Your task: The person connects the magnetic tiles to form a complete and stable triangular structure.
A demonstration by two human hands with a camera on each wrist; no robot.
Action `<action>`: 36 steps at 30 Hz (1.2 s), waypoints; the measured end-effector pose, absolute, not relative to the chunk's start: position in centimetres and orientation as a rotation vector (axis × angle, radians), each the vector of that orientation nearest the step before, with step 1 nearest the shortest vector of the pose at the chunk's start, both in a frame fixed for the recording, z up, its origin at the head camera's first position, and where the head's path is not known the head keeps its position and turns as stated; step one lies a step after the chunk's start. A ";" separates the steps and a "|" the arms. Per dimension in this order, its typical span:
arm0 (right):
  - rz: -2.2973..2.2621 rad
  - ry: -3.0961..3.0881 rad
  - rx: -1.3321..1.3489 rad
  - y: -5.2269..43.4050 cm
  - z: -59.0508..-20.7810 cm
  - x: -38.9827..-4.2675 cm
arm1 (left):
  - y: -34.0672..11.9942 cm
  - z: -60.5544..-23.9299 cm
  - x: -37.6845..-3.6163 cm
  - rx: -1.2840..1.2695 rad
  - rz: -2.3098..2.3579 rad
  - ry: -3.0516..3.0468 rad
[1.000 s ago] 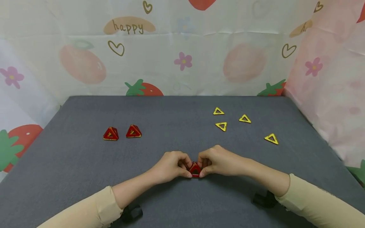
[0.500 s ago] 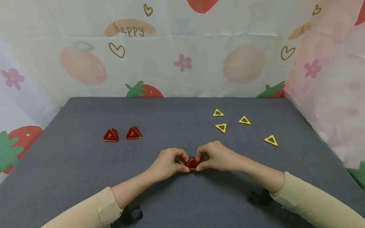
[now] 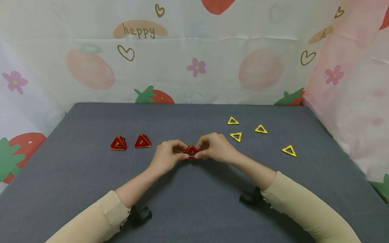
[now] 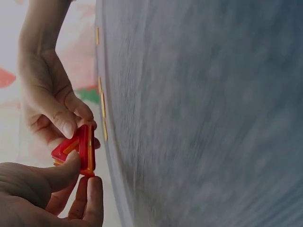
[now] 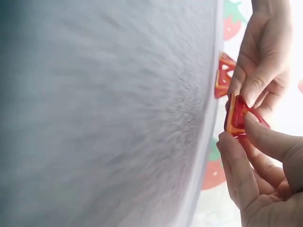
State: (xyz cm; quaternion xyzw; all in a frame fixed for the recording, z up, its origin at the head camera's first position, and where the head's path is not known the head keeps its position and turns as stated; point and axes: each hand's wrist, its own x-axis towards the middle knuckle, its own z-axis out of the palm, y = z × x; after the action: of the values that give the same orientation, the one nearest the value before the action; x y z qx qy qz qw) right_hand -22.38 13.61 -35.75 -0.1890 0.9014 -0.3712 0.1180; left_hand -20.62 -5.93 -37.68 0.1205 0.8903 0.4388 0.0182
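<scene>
A small red pyramid of triangular magnetic tiles (image 3: 191,152) with a yellowish base edge is held above the table between my two hands. My left hand (image 3: 166,157) pinches its left side between thumb and fingers, and my right hand (image 3: 217,148) pinches the right side. From the left wrist, the red pyramid (image 4: 80,150) shows a hollow triangular face under the thumbs. The right wrist view has the same pyramid (image 5: 238,116) between both sets of fingertips. To the left of my hands stand two similar red pyramids, one (image 3: 118,143) beside the other (image 3: 143,141).
Several yellow triangle frames lie flat at the right: one at the back (image 3: 233,120), another (image 3: 236,136) in front of it, and one (image 3: 289,151) farther right. The dark grey table (image 3: 194,206) ends at a printed curtain (image 3: 212,84) behind.
Both hands have moved forward and left together, carrying the red pyramid toward the two standing pyramids. The standing pyramids and yellow triangles stay in place.
</scene>
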 end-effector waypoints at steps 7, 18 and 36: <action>-1.194 2.616 -0.497 11.4 -36.1 -25.0 | -7.3 -37.6 -22.5 0.296 1.380 2.884; -1.272 2.652 -0.479 7.9 -36.3 -27.6 | -8.5 -37.6 -24.3 0.115 1.552 2.958; -1.217 2.616 -0.445 5.1 -37.4 -29.0 | -8.9 -37.6 -24.5 -0.132 1.514 3.017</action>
State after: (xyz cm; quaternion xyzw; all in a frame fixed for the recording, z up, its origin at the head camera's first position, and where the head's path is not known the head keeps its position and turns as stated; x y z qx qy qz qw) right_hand -29.03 5.11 -37.39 -0.1515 0.8906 -0.4143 0.1107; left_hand -24.47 -8.86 -37.57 -0.0387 0.8869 0.4449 -0.1181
